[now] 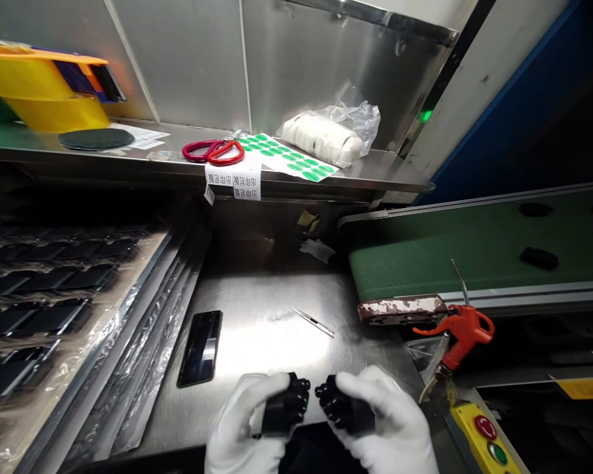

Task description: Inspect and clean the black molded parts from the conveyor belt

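Both my hands wear white gloves at the bottom centre of the head view. My left hand (244,428) is closed round a black part (284,409) with small shiny knobs along its edge. A similar black part (346,409) is gripped by my right hand (393,421). The knobbed ends of the two parts face each other with a small gap between them. Beyond my hands, tweezers (312,322) lie on the metal table (257,289). A black phone (200,349) rests flat to the left of them.
Stacked trays (143,316) of black pieces fill the left. A green conveyor (454,250) with black parts is at right, near an orange air gun (467,332) and a yellow button box (484,438). The shelf (168,141) holds red scissors (215,151), stickers (296,158) and a plastic bag (331,131).
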`<state>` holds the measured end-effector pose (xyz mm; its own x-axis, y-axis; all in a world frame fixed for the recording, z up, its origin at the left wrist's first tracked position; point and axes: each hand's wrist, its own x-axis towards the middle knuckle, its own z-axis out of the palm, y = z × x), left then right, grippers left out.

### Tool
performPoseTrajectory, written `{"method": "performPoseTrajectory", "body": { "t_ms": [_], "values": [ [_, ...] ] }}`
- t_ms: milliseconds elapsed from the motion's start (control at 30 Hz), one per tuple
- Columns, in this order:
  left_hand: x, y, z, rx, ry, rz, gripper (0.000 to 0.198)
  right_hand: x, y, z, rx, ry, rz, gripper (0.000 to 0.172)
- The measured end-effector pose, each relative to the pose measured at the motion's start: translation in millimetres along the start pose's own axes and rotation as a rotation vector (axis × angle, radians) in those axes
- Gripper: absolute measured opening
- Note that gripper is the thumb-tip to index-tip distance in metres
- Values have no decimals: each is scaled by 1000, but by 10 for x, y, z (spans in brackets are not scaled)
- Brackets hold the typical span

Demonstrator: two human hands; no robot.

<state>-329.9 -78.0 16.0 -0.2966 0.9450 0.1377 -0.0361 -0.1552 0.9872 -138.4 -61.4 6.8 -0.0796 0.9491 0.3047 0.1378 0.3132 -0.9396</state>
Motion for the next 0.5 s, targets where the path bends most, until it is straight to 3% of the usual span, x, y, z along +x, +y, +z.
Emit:
{"method": "performPoseTrajectory", "body": {
  "t_ms": [100,167,233,333,400,500],
  "values": [
    [38,45,33,-175,-10,-449,36,65,-23,34,526,44,596,36],
    [69,52,21,-320,-131,-595,38,77,-29,72,725,4,758,39],
    [83,41,1,-442,-213,-711,33,59,-9,112,767,-26,804,39],
    [70,-5,-9,-549,-206,-846,28,26,59,158,724,-141,782,43],
    [56,-48,-1,-594,-191,-854,30,24,112,173,671,-185,743,46],
    [49,-106,12,-569,-273,-804,38,30,186,172,556,-155,729,56]
  ]
}}
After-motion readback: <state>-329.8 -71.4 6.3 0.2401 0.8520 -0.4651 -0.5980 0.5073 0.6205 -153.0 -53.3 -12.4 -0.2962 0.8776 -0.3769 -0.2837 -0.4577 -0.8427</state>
